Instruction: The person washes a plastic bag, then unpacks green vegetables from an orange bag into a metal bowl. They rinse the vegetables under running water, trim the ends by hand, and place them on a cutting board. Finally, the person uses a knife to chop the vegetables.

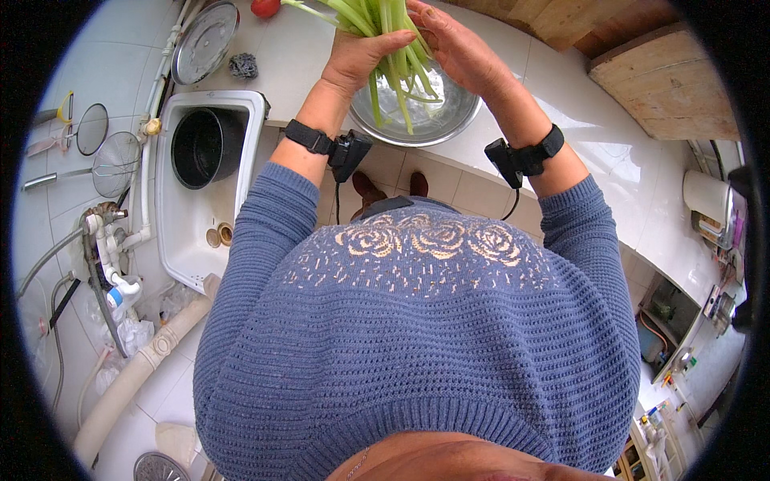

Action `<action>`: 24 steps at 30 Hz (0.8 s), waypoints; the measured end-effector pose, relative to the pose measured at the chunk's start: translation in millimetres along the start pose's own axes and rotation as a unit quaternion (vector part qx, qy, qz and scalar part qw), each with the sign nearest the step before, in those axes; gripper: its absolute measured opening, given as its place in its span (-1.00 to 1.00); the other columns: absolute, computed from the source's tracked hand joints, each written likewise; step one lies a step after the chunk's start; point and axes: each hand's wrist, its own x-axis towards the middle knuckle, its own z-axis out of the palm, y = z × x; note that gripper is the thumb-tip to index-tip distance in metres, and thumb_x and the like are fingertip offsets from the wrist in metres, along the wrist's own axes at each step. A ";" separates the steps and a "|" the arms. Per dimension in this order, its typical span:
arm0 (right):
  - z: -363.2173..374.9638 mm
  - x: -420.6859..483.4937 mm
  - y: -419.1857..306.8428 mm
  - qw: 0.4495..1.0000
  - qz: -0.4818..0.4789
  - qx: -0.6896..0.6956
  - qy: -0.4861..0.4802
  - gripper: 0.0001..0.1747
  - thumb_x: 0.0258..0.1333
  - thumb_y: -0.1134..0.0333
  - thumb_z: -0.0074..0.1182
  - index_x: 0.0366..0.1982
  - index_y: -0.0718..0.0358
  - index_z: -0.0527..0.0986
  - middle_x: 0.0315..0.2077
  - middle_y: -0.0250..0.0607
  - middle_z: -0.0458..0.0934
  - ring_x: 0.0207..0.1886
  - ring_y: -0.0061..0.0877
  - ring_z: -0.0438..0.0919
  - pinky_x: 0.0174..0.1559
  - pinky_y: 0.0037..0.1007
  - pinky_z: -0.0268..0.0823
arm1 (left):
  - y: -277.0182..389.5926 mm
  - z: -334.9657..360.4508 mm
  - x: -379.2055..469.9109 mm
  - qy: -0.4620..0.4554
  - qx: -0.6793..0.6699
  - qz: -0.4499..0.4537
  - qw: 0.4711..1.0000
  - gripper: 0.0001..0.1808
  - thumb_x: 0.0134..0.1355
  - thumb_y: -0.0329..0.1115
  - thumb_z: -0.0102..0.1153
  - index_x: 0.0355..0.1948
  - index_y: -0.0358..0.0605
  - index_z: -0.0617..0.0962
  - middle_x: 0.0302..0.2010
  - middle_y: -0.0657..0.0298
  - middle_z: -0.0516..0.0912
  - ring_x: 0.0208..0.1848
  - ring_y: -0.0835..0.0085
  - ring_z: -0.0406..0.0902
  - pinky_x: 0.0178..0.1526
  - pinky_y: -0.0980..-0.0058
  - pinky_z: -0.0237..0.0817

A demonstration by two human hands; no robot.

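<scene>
A bunch of green leafy-vegetable stalks, which look like celery (394,60), hangs over a shiny metal basin (454,117). My left hand (361,57) is closed around the bunch, its thumb lying across the stalks. The lower stalk ends point down into the basin, which seems to hold clear water. My right hand (460,51) is against the right side of the bunch, fingers stretched along it; whether it grips any stalks is hard to see. The upper part of the bunch runs out of the picture at the top.
The basin stands at the front edge of a white counter (289,66). A steel scouring pad (243,66), a metal lid (205,42) and a red tomato-like item (264,7) are left of it. A white sink (210,252) holds a black pot (201,149). Wooden boards (662,84) stand at right.
</scene>
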 end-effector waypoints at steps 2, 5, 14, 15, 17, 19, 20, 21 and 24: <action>-3.5 0.1 3.6 0.999 0.011 0.026 0.017 -0.29 0.44 0.08 -0.10 0.43 0.28 0.05 0.35 -0.09 0.19 0.41 -0.39 0.18 0.40 -0.34 0.03 | -0.3 -4.8 -0.6 0.003 0.012 0.000 1.000 -0.56 0.13 -0.54 0.31 0.07 -0.19 0.54 -0.12 0.28 0.65 -0.12 0.43 0.63 -0.07 0.44 0.53; -8.5 -3.1 4.8 0.987 0.049 0.083 0.125 -0.42 0.39 0.12 0.00 0.31 0.23 0.26 0.16 -0.12 0.39 0.21 -0.46 0.38 0.23 -0.40 0.22 | 0.0 -13.6 -3.4 0.005 0.021 0.016 1.000 -0.53 0.05 -0.45 0.43 0.01 -0.17 0.57 -0.12 0.26 0.68 -0.11 0.46 0.65 -0.03 0.46 0.52; -30.3 -19.6 30.7 0.948 0.166 -0.199 0.184 -0.33 0.41 -0.09 -0.14 0.36 0.18 0.23 0.14 -0.15 0.44 0.23 -0.38 0.40 0.25 -0.32 0.23 | 10.2 -26.2 -7.7 -0.022 0.023 0.047 0.998 -0.58 0.05 -0.48 0.42 -0.03 -0.16 0.60 -0.12 0.26 0.69 -0.10 0.47 0.64 0.00 0.47 0.52; -30.8 -18.6 32.2 0.934 0.202 -0.210 0.208 -0.33 0.41 -0.09 -0.14 0.35 0.17 0.23 0.13 -0.16 0.46 0.21 -0.38 0.42 0.23 -0.33 0.24 | 10.5 -24.8 -10.0 -0.021 0.017 0.041 0.999 -0.57 0.05 -0.47 0.42 -0.03 -0.16 0.60 -0.12 0.27 0.69 -0.10 0.46 0.64 0.00 0.47 0.51; -28.1 -20.1 32.7 0.957 0.156 -0.106 0.218 -0.41 0.44 -0.04 -0.19 0.32 0.16 0.28 0.13 -0.18 0.45 0.15 -0.41 0.47 0.16 -0.34 0.32 | 10.9 -21.7 -14.5 -0.022 0.010 0.024 0.999 -0.56 0.04 -0.47 0.43 -0.02 -0.16 0.59 -0.11 0.27 0.69 -0.09 0.46 0.64 0.01 0.48 0.50; -24.2 -18.8 25.3 0.975 0.099 -0.007 0.198 -0.44 0.45 -0.02 -0.19 0.30 0.14 0.31 0.12 -0.19 0.46 0.11 -0.36 0.51 0.09 -0.31 0.37 | 11.8 -19.4 -16.1 -0.027 0.012 0.009 1.000 -0.54 0.03 -0.47 0.44 -0.01 -0.16 0.59 -0.11 0.26 0.68 -0.09 0.46 0.64 0.01 0.48 0.50; -20.6 -16.3 21.5 0.981 0.067 -0.035 0.177 -0.45 0.44 -0.01 -0.14 0.28 0.15 0.37 0.07 -0.24 0.53 0.07 -0.45 0.53 0.09 -0.39 0.37 | 11.1 -17.6 -17.3 -0.022 0.021 0.020 0.999 -0.54 0.02 -0.47 0.44 -0.01 -0.16 0.58 -0.12 0.26 0.68 -0.09 0.46 0.63 0.01 0.48 0.50; -17.8 -13.1 16.2 0.982 0.057 -0.109 0.143 -0.45 0.43 0.00 -0.12 0.26 0.19 0.39 0.05 -0.24 0.55 0.07 -0.48 0.53 0.13 -0.40 0.36 | 11.4 -16.7 -17.3 -0.025 0.011 0.018 0.999 -0.53 0.02 -0.47 0.44 -0.01 -0.16 0.58 -0.13 0.26 0.68 -0.09 0.46 0.63 0.01 0.48 0.50; -8.9 -4.1 3.9 0.955 -0.004 -0.290 0.065 -0.57 0.42 0.16 -0.03 0.13 0.30 0.52 -0.05 -0.27 0.62 0.01 -0.55 0.58 0.15 -0.48 0.40 | 12.7 -15.5 -15.3 -0.023 -0.007 0.016 1.000 -0.52 0.01 -0.48 0.44 -0.01 -0.17 0.57 -0.13 0.27 0.67 -0.10 0.46 0.63 0.00 0.47 0.50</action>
